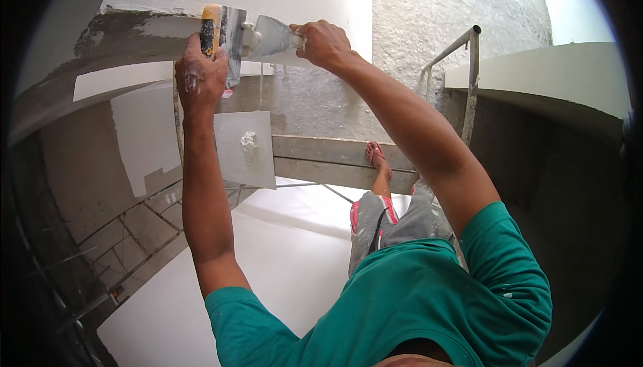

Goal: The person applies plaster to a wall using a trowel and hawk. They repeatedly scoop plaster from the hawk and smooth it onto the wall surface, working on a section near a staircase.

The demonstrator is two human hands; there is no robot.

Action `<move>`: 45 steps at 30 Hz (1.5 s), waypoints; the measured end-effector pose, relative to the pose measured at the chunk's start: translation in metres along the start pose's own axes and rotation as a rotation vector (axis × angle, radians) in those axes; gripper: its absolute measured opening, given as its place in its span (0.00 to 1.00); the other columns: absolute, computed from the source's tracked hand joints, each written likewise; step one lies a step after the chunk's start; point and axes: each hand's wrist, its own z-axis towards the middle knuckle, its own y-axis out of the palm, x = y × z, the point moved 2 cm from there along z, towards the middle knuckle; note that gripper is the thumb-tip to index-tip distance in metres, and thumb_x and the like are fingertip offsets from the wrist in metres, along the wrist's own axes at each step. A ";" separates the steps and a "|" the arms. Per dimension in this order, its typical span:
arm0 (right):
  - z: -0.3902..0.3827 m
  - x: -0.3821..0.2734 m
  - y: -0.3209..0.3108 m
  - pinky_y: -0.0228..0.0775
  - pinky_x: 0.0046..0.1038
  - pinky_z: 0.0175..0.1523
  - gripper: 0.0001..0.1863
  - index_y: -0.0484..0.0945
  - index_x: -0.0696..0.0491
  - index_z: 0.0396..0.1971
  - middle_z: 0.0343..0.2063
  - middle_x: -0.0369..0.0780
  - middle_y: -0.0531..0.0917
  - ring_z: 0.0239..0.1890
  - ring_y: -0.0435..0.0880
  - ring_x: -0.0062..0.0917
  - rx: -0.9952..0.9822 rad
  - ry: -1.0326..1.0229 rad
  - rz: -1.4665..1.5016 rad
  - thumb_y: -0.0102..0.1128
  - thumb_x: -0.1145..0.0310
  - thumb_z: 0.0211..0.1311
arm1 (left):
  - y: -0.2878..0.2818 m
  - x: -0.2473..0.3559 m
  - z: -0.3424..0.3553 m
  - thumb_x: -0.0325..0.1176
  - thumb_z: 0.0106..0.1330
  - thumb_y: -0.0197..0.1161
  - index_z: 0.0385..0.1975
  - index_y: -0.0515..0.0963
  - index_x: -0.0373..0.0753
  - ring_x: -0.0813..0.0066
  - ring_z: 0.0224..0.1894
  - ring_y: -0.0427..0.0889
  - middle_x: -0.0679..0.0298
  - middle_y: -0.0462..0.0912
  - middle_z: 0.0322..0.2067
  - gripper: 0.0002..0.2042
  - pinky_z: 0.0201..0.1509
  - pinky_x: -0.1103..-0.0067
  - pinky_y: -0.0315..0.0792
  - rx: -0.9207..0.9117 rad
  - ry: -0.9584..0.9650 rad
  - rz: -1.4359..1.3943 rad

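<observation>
My left hand [201, 76] is closed round a wide-bladed plastering trowel [234, 39] with a yellow and black handle, its blade upright and smeared with putty. My right hand [325, 45] grips a putty knife [274, 37] whose pale blade points left toward the trowel. Between the two blades sits a blob of white putty [252, 36], and it seems to touch both. Behind the tools runs a wall edge, part white and part bare grey [154, 29]. White smears mark the back of my left hand. The putty knife's handle is mostly hidden in my right fist.
A flat grey board [228, 169] bearing a lump of white putty [249, 142] lies below my left hand. I stand on scaffold planks [315, 149], one sandalled foot showing. A metal scaffold rail [473, 72] rises at right beside the rough grey wall [462, 5]. The floor lies well below.
</observation>
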 end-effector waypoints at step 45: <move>-0.023 0.009 -0.009 0.75 0.32 0.36 0.26 0.79 0.41 0.50 0.29 0.41 0.85 0.29 0.83 0.33 0.053 -0.115 0.071 0.66 0.69 0.46 | 0.018 -0.006 -0.049 0.21 0.55 0.58 0.48 0.72 0.40 0.55 0.39 0.82 0.50 0.81 0.35 0.19 0.42 0.65 0.75 -0.092 0.261 0.057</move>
